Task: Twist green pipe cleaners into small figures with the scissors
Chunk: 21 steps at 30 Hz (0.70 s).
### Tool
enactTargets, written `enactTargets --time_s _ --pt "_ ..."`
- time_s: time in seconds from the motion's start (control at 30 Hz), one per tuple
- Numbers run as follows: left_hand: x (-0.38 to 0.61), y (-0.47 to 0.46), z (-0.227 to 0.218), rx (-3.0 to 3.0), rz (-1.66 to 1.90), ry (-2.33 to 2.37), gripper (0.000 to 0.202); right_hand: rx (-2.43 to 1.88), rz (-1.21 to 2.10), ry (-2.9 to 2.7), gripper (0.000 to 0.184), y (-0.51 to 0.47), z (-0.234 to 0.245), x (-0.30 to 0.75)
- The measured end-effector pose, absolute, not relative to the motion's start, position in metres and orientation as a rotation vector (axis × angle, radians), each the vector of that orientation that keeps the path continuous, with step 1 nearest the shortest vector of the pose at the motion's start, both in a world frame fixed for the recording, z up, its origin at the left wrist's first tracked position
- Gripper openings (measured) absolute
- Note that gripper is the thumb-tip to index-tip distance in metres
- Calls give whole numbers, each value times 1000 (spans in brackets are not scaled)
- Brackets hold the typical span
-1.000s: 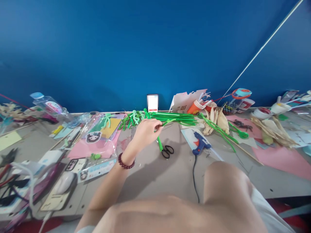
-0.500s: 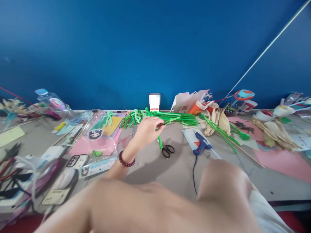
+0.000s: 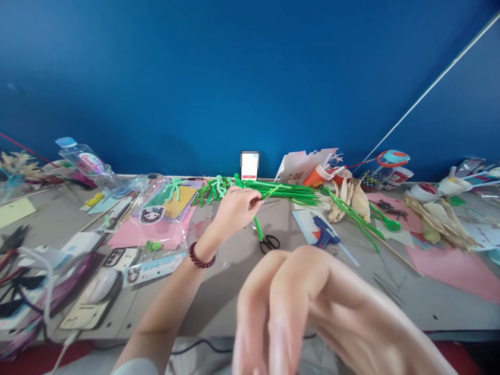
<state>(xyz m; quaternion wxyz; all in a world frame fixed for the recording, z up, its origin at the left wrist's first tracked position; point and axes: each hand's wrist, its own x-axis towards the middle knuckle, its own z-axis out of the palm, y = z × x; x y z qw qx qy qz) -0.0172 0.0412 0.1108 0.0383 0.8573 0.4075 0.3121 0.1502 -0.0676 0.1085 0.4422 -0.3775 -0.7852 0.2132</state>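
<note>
My left hand (image 3: 239, 208) is closed in a pinch above the middle of the table. A green pipe cleaner (image 3: 258, 228) comes out below its fingers, and a lighter green strip sticks out to the upper right. Black-handled scissors (image 3: 270, 243) lie just below, under the pipe cleaner's lower end. Very near the camera, my right hand (image 3: 292, 297) fills the lower middle with its fingers bent together. Its fingertips run toward the bottom edge, so anything in them is hidden. Behind my left hand lies a bundle of green pipe cleaners (image 3: 297, 192).
A blue glue gun (image 3: 326, 234) lies right of the scissors, partly behind my right hand. Orange paper cups (image 3: 317, 176) and dried husks (image 3: 360, 198) stand behind it. At left are a plastic bottle (image 3: 88, 160), pink paper (image 3: 135, 237) and a phone (image 3: 250, 165) against the wall.
My right hand has swung up in front of the camera, fingers now bent, where a blurred arm and shoulder crossed before. My left hand stays nearly in place, still pinching the pipe cleaner.
</note>
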Motion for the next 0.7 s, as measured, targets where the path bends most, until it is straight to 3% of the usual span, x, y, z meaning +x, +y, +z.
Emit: enactTargets --time_s 0.33,0.53,0.7 --pt "-22 46 110 2172 965 1080 15 -1037 376 -1852 27 18 130 158" --pt "-21 53 108 1990 974 1023 14 -1093 714 -1859 15 50 105 159" --pt "-20 57 101 2125 1080 1152 15 -1113 972 -1612 27 60 90 151"
